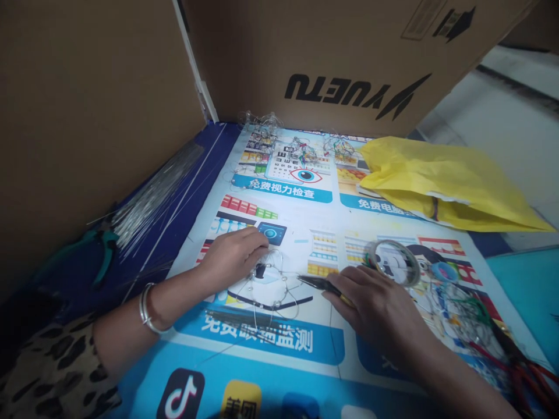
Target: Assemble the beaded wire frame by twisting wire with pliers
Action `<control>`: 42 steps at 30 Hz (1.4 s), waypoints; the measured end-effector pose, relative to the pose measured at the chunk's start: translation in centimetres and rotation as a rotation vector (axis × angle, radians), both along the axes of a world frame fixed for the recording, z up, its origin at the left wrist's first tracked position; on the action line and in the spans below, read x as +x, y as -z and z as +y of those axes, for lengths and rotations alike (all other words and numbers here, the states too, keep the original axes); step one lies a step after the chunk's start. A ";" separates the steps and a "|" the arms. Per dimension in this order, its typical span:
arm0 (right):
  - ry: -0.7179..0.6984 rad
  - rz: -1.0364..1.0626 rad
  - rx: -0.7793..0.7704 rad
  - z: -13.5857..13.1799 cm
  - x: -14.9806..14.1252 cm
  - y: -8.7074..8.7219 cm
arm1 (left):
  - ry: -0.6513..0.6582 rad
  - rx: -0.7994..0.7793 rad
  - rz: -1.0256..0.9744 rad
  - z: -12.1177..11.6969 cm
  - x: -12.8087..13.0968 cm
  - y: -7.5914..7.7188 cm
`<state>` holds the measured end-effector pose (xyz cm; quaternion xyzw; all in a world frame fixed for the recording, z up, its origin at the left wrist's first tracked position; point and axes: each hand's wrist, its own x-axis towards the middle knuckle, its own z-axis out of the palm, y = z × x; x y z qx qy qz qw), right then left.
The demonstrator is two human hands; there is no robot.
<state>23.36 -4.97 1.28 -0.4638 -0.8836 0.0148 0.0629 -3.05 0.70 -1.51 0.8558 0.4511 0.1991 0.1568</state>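
Note:
A thin wire ring strung with small pearl-like beads [276, 304] lies over the printed sheet, with loose wire ends sticking out around it. My left hand [236, 256] is closed, its fingertips pinching the ring's upper left edge. From the right, my right hand [367, 297] is wrapped around narrow-nosed pliers [318, 283]. Their dark tip points left, close to a wire end beside the ring; I cannot tell whether it touches the wire. Most of the pliers' handle is hidden by my fingers. Below the ring lies a bundle of short dark wires [251, 318].
Cut wires [152, 198] and teal-handled pliers [105, 253] lie left. A tape roll [413, 265], tangled wire [463, 311] and red-handled scissors [524, 372] are at right. Behind are wire pieces [301, 150], a yellow bag [441, 174] and cardboard walls [262, 58].

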 end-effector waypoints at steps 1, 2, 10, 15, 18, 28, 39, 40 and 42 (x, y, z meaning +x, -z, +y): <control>0.003 -0.003 0.002 0.0 0.0 0.1 | 0.000 0.003 -0.002 0.0 0.0 0.0; 0.004 -0.006 0.007 -0.1 0.0 0.1 | 0.000 0.004 -0.004 0.0 0.0 0.0; -0.007 -0.004 0.029 0.0 0.0 0.4 | 0.008 0.002 -0.008 0.0 0.0 -0.1; -0.001 -0.016 0.052 -0.1 -0.2 0.4 | 0.008 0.001 0.001 0.0 0.0 0.0; 0.007 -0.032 0.073 -0.1 -0.3 0.3 | 0.013 -0.011 -0.038 0.0 -0.1 0.1; 0.015 -0.034 0.071 -0.2 -0.4 0.4 | 0.058 0.084 -0.166 -3.3 -1.1 -2.2; 0.026 -0.034 0.069 -0.1 -0.1 0.7 | 0.221 0.184 0.299 -6.7 0.7 -1.4; 0.031 -0.040 0.070 -0.2 -0.1 0.6 | 0.223 0.192 0.322 -6.9 0.7 -1.3; 0.034 -0.046 0.078 -0.2 0.0 0.5 | 0.227 0.209 0.353 -7.1 0.8 -1.1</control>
